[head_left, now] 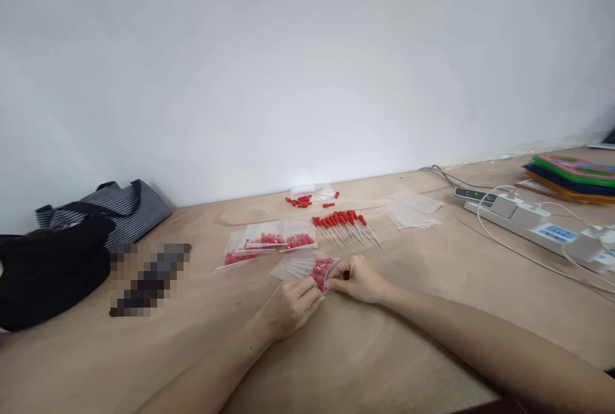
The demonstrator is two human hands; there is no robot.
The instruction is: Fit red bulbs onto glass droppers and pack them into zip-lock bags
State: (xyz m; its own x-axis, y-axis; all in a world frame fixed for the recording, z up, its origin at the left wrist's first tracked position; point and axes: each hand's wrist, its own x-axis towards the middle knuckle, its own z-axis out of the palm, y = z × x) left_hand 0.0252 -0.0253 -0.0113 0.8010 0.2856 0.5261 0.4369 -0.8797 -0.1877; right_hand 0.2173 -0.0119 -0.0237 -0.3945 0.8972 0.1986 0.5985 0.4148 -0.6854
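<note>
Low over the table, a clear zip bag (293, 266) holds several droppers, their red bulbs (321, 270) at the bag's mouth. My left hand (294, 306) is closed on the lower corner of the bag's mouth. At the other end of that edge, my right hand (359, 278) pinches the bag between thumb and fingers. Just beyond lies a fanned row of loose droppers (342, 227) with red bulbs and thin clear tips. Filled bags (266, 238) overlap to the left of the row.
Loose red bulbs (302, 201) lie by another clear bag (312, 191) near the wall. Flat clear bags (413, 209) are right of the droppers. A power strip (542, 228) with cables, stacked coloured sheets (576, 177), a striped bag (129, 209) and black cloth (52, 279) are also on the table.
</note>
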